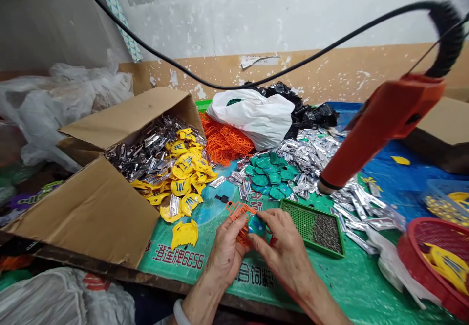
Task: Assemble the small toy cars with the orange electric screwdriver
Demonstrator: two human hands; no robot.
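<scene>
Orange frame (pixel 239 210) aslant, far end leftward

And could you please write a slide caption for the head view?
Left hand holding an orange latticed piece, right hand a green piece, near a green tray and yellow parts.

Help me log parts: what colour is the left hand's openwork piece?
Openwork piece: orange, best in head view.

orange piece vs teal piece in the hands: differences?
The orange piece is an open framework; the teal piece shows a mostly solid face. The left hand grips the orange piece, the right hand the teal piece. Both are partly hidden by the hands.
</scene>
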